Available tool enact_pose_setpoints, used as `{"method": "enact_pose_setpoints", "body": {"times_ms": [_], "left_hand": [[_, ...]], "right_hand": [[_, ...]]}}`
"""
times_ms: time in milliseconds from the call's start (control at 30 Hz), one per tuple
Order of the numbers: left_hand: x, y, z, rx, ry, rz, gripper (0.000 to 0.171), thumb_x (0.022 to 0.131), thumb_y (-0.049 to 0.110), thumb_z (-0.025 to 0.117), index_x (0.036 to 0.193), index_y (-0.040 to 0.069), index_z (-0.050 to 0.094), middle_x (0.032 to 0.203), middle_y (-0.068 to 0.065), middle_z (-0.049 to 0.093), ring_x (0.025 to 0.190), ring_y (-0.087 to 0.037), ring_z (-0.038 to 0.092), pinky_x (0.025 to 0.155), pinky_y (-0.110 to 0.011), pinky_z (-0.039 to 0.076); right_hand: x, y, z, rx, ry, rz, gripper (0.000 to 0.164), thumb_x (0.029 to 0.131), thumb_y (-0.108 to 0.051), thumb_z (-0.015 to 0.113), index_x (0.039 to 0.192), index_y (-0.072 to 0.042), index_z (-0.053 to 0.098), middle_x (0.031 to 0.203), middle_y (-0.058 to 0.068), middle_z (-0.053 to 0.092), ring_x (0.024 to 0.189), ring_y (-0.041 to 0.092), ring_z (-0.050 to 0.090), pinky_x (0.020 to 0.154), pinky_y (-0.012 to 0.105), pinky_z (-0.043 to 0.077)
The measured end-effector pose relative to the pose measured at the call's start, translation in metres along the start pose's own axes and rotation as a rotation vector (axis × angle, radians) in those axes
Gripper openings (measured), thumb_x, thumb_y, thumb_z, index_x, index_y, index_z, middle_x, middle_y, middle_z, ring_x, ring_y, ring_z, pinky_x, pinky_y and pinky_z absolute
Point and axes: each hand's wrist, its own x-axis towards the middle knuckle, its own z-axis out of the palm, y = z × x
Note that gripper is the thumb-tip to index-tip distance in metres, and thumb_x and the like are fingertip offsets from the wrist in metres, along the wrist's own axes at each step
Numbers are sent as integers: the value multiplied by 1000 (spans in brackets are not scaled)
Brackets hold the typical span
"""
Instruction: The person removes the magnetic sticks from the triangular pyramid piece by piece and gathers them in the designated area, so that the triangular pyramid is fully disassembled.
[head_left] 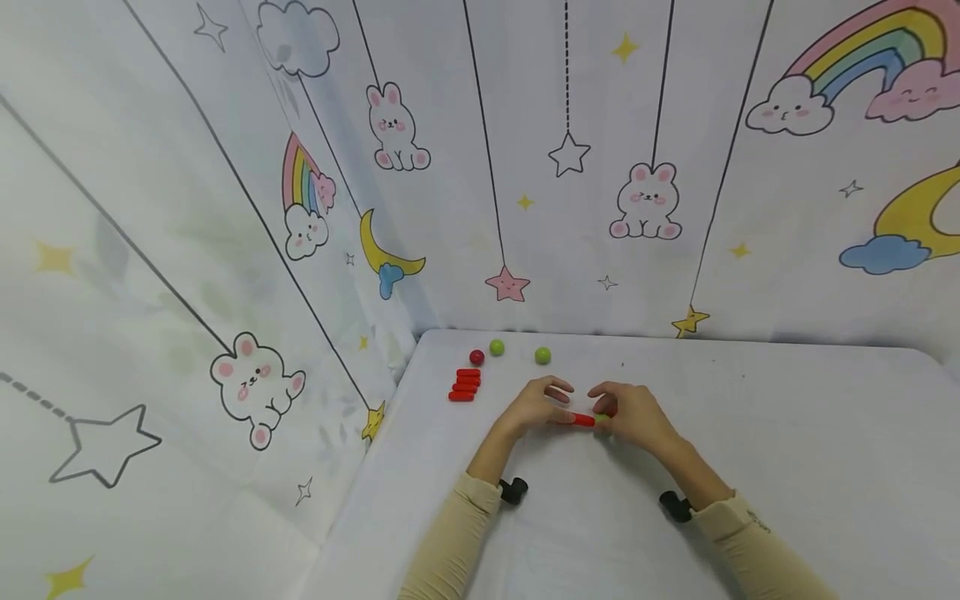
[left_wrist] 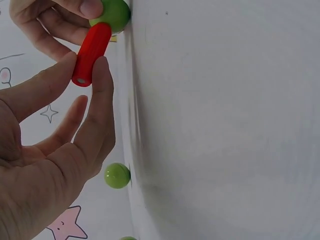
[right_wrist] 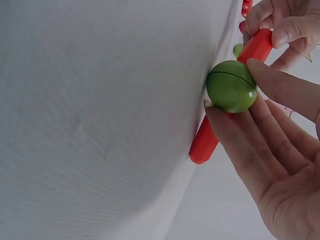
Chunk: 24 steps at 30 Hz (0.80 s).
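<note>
My left hand (head_left: pixel 534 407) pinches a short red stick (left_wrist: pixel 92 54) between thumb and finger. One end of this stick meets a shiny green ball (right_wrist: pixel 231 89) with a seam line round it. My right hand (head_left: pixel 637 417) holds that ball between thumb and fingers. On the ball's other side, a second red stick (right_wrist: pixel 204 142) shows in the right wrist view, partly covered by the fingers; whether it is joined to the ball I cannot tell. Both hands are close together, low over the white table.
Several red sticks (head_left: pixel 466 382) lie in a row at the table's left. Behind them are a red ball (head_left: pixel 477 357), a green ball (head_left: pixel 497 347) and another green ball (head_left: pixel 543 356). A patterned white curtain (head_left: pixel 450 208) borders the white table (head_left: pixel 825 433) at the back and left.
</note>
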Motion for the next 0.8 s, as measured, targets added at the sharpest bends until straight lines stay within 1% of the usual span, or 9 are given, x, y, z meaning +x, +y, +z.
{"method": "enact_pose_setpoints", "body": {"times_ms": [167,267,400,533,633,800], "left_hand": [[-2,-2,-1,23,-4,-9,50,80,3,88,126,10,71,115,-15,72,89,-16,65,74,-27,54],[-4,-3,-3,10,-2,-20,51,80,1,88,127,10,71,116,-16,71,90,-17,65,73,-28,55],[-5,-3,-3,-13,9,-37,60,79,-1,88,134,10,67,118,-19,69,89,-19,66,72,-28,55],[-6,0,-3,-9,23,-33,70,78,-3,89,140,16,63,118,-19,68,89,-21,66,71,-29,56],[-6,1,-4,-5,36,-37,69,77,-3,89,138,18,64,116,-18,69,88,-21,66,71,-29,57],[-6,1,-7,-35,24,-46,64,78,-4,88,135,15,67,115,-19,69,87,-21,68,72,-30,59]], "right_hand": [[-1,-3,2,11,5,7,45,76,1,89,118,0,71,87,-2,77,78,14,68,69,34,55],[-1,-4,4,15,-2,22,48,75,-1,92,118,-1,72,87,-3,77,80,15,68,69,32,55],[-2,-4,6,28,-10,32,50,73,-2,93,118,-2,72,88,-2,77,81,16,69,69,31,56],[-2,-4,6,29,-10,39,50,73,-1,93,119,-2,72,88,-3,76,81,16,68,70,33,55],[-1,-3,6,29,-11,28,49,74,0,92,119,-3,72,89,-3,76,84,17,68,73,36,55],[1,-4,4,50,-28,21,47,75,0,90,118,-4,73,90,-3,77,87,19,69,75,38,55]]}}
